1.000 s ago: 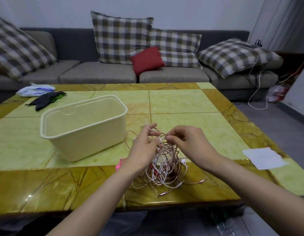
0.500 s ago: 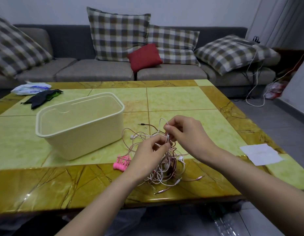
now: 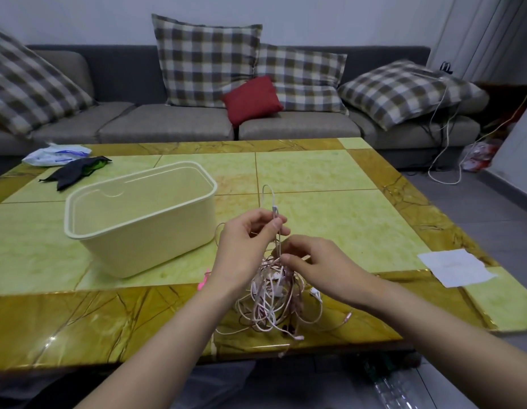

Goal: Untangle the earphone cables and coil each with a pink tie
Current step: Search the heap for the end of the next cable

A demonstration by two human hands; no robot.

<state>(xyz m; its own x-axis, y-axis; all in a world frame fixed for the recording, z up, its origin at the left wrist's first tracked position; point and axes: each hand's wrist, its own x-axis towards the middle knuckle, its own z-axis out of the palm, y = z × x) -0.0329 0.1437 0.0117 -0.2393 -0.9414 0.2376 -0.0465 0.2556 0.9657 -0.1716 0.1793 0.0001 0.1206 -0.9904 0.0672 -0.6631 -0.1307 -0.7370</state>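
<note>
now, the earphone cables (image 3: 271,296) lie in one tangle on the table (image 3: 315,178), near its 6 o'clock edge. our left hand (image 3: 244,246) pinches a white strand, whose loop stands up toward 12 o'clock. our right hand (image 3: 315,267) curls its fingers on the tangle's top, gripping a strand. pink ties (image 3: 203,280) peek out at 9 o'clock of the left wrist; cream bin (image 3: 138,231) at 10 o'clock.

A grey sofa (image 3: 167,125) stands against a pale wall (image 3: 79,16), carrying 4 checked cushions (image 3: 206,60) and 1 small red cushion (image 3: 252,100). Before it is a low table (image 3: 315,172) of green marble panels framed in yellow-brown, on a grey tiled floor (image 3: 477,208). Pale curtains (image 3: 486,33) hang at far right; the light is dim and even.
</note>
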